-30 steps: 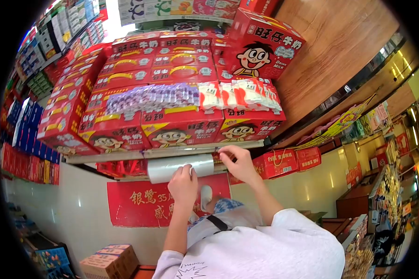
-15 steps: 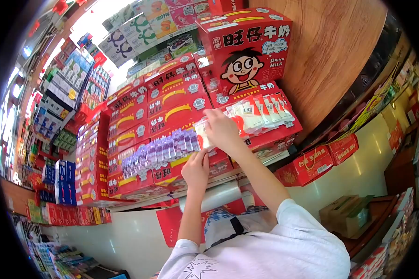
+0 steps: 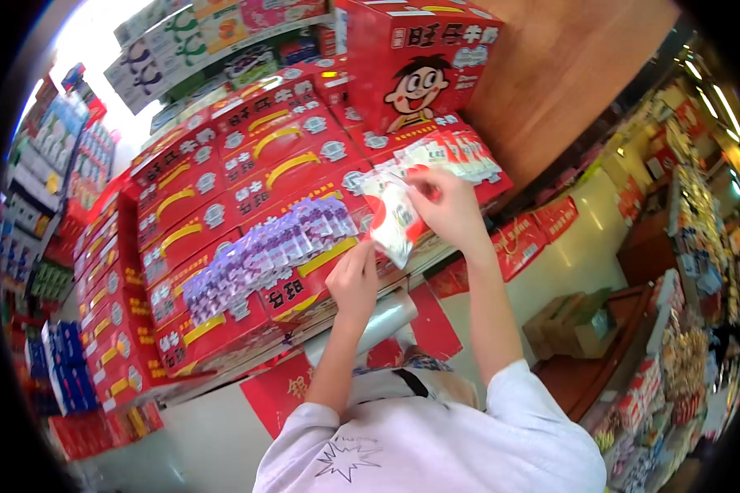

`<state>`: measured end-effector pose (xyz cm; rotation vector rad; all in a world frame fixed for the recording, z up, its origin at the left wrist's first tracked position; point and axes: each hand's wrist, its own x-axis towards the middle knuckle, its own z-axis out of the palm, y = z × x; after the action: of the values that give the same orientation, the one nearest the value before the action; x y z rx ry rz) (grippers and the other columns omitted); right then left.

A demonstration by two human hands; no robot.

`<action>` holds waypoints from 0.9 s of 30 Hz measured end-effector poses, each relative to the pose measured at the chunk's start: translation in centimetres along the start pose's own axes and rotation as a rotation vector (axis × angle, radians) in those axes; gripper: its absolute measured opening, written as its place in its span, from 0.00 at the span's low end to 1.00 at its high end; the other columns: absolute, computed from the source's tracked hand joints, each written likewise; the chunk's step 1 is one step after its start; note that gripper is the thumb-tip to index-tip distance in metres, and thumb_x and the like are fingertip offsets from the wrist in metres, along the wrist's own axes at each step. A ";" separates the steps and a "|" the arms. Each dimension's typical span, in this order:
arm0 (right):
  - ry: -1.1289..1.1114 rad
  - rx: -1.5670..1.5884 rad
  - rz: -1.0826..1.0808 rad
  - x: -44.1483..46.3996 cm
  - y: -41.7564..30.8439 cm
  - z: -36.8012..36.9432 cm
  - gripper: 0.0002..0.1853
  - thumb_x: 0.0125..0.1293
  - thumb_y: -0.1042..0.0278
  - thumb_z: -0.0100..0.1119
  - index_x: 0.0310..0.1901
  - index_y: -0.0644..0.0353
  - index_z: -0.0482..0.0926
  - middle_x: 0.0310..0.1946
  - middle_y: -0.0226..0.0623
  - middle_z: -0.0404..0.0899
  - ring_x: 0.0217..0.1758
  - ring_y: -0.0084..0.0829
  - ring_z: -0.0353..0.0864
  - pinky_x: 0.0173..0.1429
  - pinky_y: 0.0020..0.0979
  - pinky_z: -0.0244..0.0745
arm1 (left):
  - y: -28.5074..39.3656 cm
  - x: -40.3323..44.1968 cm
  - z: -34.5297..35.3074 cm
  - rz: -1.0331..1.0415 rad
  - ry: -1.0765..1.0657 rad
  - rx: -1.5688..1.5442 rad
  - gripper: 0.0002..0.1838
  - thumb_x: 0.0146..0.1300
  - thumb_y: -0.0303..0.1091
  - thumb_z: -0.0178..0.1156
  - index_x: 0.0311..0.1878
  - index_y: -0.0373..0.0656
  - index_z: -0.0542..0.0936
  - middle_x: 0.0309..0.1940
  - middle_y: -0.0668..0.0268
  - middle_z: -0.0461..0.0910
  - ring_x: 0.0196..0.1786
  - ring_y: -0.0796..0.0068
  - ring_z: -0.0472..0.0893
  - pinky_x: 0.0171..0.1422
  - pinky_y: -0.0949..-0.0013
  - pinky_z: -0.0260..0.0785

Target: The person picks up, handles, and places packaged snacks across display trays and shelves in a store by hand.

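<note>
A red-and-white packet (image 3: pixel 396 220) is held up between my two hands, above the stacked red milk cartons. My right hand (image 3: pixel 448 205) pinches its upper right edge with thumb and finger. At its lower left corner, my left hand (image 3: pixel 355 275) grips with closed fingers. Left of the packet, a row of purple packets (image 3: pixel 263 255) lies overlapping on the red cartons (image 3: pixel 275 177). More red-and-white packets (image 3: pixel 456 156) lie in a fanned row beyond my right hand.
A large red milk box (image 3: pixel 415 78) with a cartoon face stands behind the packets, beside a wooden panel (image 3: pixel 551 74). Below the display edge is a roll of clear plastic (image 3: pixel 370 329). Cardboard boxes (image 3: pixel 571 329) sit at the right, near shelves of goods.
The packet has come up off the cartons and now hangs tilted between both hands. My right hand has shifted right and the view has turned a little.
</note>
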<state>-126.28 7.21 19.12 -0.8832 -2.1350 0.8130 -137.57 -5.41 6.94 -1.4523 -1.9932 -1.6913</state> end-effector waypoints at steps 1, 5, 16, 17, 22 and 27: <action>0.051 0.017 0.052 -2.7 0.5 -0.8 0.10 0.59 0.76 0.61 0.42 0.67 0.81 0.33 0.33 0.81 0.34 0.19 0.77 0.39 0.23 0.73 | 0.3 -0.4 -0.7 0.008 0.007 -0.096 0.06 0.55 0.23 0.64 0.37 0.38 0.81 0.32 0.56 0.83 0.34 0.60 0.84 0.38 0.66 0.76; 0.253 0.455 0.394 -17.2 3.0 -2.1 0.10 0.64 0.76 0.56 0.47 0.62 0.78 0.35 0.27 0.79 0.39 0.18 0.77 0.45 0.23 0.74 | 3.3 -5.1 -3.1 0.018 -0.212 -0.246 0.06 0.58 0.23 0.62 0.39 0.35 0.81 0.32 0.55 0.82 0.30 0.62 0.82 0.37 0.67 0.74; 0.675 0.651 0.937 -43.0 4.5 -3.8 0.09 0.64 0.74 0.59 0.45 0.63 0.77 0.38 0.30 0.78 0.42 0.20 0.77 0.47 0.24 0.73 | 13.6 -17.6 -1.5 -0.271 -1.100 -0.525 0.13 0.61 0.21 0.57 0.49 0.30 0.78 0.31 0.60 0.81 0.33 0.80 0.79 0.38 0.75 0.72; 0.712 0.684 0.932 -44.6 4.8 -4.7 0.09 0.64 0.74 0.59 0.45 0.63 0.77 0.38 0.30 0.78 0.42 0.20 0.77 0.47 0.24 0.73 | 15.2 -18.4 -0.3 -0.230 -1.123 -0.523 0.13 0.61 0.21 0.57 0.49 0.31 0.78 0.30 0.61 0.81 0.33 0.80 0.79 0.37 0.76 0.72; 1.039 0.697 0.697 -51.8 5.4 -11.5 0.07 0.63 0.78 0.57 0.42 0.65 0.75 0.37 0.31 0.78 0.41 0.21 0.78 0.48 0.24 0.73 | 23.8 -23.3 6.6 -0.222 -1.272 -0.825 0.14 0.62 0.21 0.57 0.52 0.33 0.76 0.39 0.62 0.81 0.38 0.80 0.79 0.42 0.77 0.71; 1.235 0.757 0.721 -59.6 6.9 -15.5 0.08 0.63 0.79 0.56 0.43 0.64 0.73 0.38 0.33 0.79 0.43 0.22 0.79 0.49 0.24 0.73 | 31.4 -30.1 10.7 -0.452 -1.472 -0.937 0.14 0.62 0.21 0.57 0.52 0.30 0.75 0.46 0.58 0.80 0.47 0.75 0.79 0.53 0.75 0.69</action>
<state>-79.84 -30.26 2.36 -1.2382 -0.3639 0.9241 -94.26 -16.75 4.93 -3.5996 -2.0910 -2.0865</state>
